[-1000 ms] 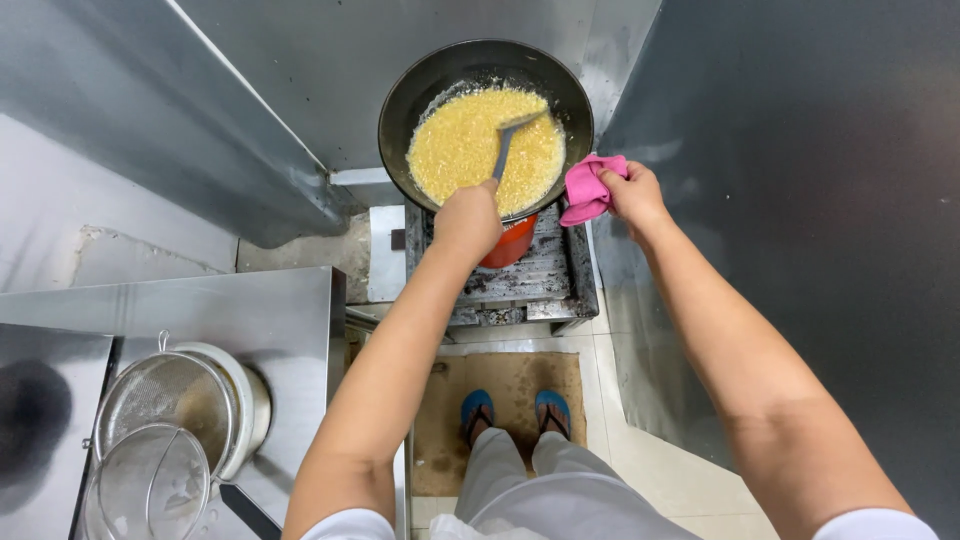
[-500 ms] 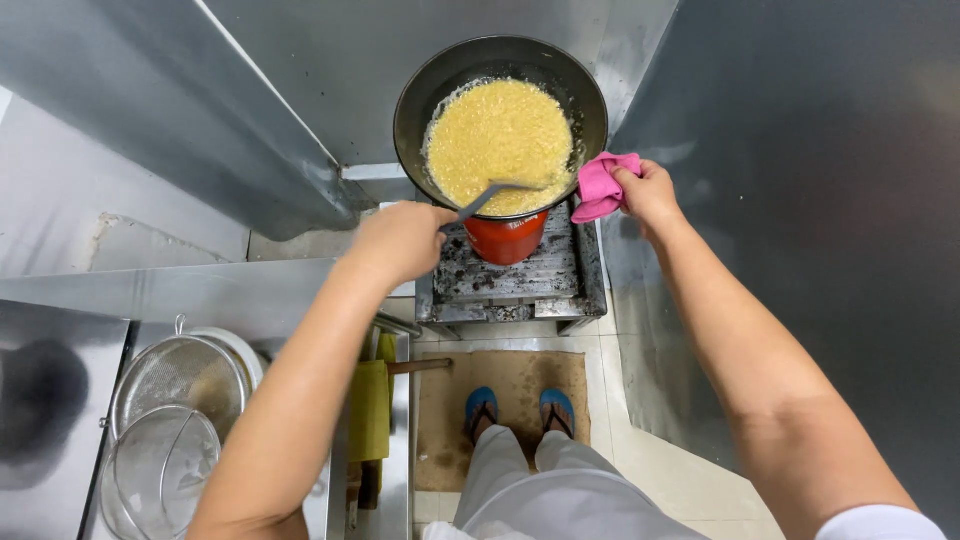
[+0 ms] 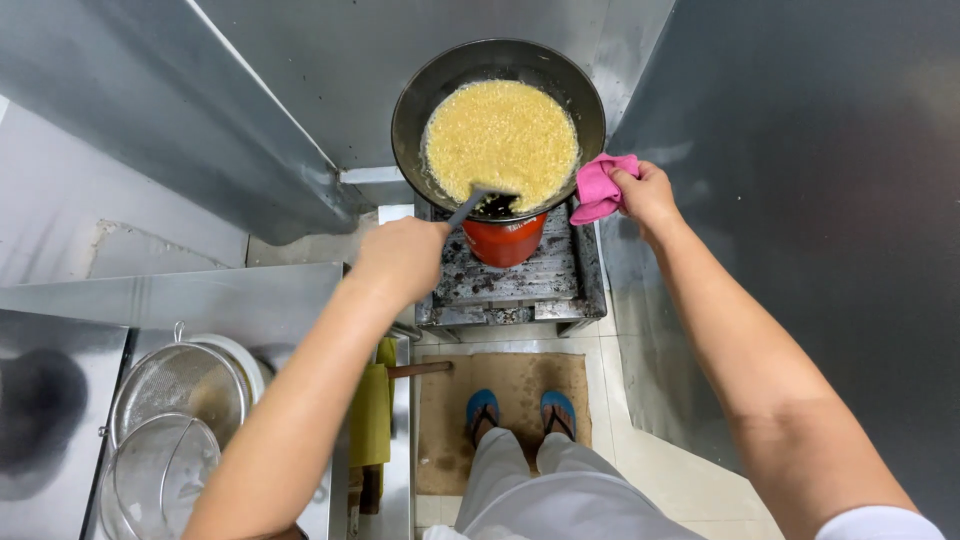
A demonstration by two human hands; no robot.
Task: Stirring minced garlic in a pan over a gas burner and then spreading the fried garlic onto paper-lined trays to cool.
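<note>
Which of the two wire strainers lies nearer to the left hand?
The upper strainer, resting in the white bowl; the other strainer lies lower, toward the picture's bottom edge.

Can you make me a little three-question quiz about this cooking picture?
1. True or false: the right hand grips the wok rim through a pink cloth.
2. What colour is the food in the wok: A green, B yellow, C white?
3. What does the left hand hold?

Key:
1. True.
2. B.
3. A spatula, its tip at the near edge of the food, above the red burner.
</note>
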